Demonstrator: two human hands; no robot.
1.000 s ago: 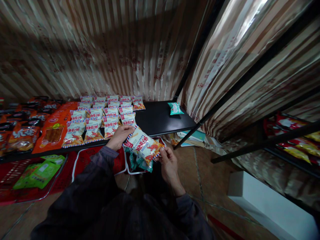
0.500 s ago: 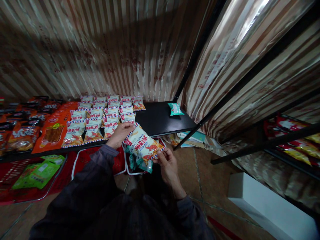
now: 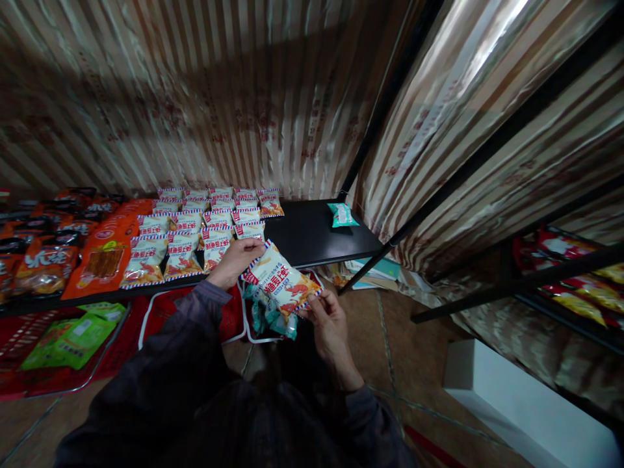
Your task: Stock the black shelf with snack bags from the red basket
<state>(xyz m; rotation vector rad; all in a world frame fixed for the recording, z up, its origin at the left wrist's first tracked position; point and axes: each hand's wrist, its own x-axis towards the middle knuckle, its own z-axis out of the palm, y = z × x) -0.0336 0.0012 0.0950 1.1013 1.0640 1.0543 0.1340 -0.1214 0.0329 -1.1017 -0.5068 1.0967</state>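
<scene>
Between my two hands a white snack bag (image 3: 281,281) with red print and striped ends is stretched out, tilted down to the right. My left hand (image 3: 238,260) pinches its upper left end, and my right hand (image 3: 325,323) grips the lower right end. Below it, teal snack bags (image 3: 260,313) lie in a basket with a white handle, partly hidden by the held bag. Rows of matching white bags (image 3: 183,252) stand on the black shelf (image 3: 312,235) beyond my left hand. A lone teal bag (image 3: 342,214) lies near the shelf's right end.
Orange snack packs (image 3: 102,257) fill the shelf's left part. A red basket (image 3: 110,361) holds green packs (image 3: 73,335). Black metal posts (image 3: 385,250) slant up at the right. A white box (image 3: 526,406) rests on the tiled floor, below another shelf with red and yellow bags (image 3: 580,286).
Hardly anything differs. The held bag has tipped very slightly between my hands, which keep the same grip and place.
</scene>
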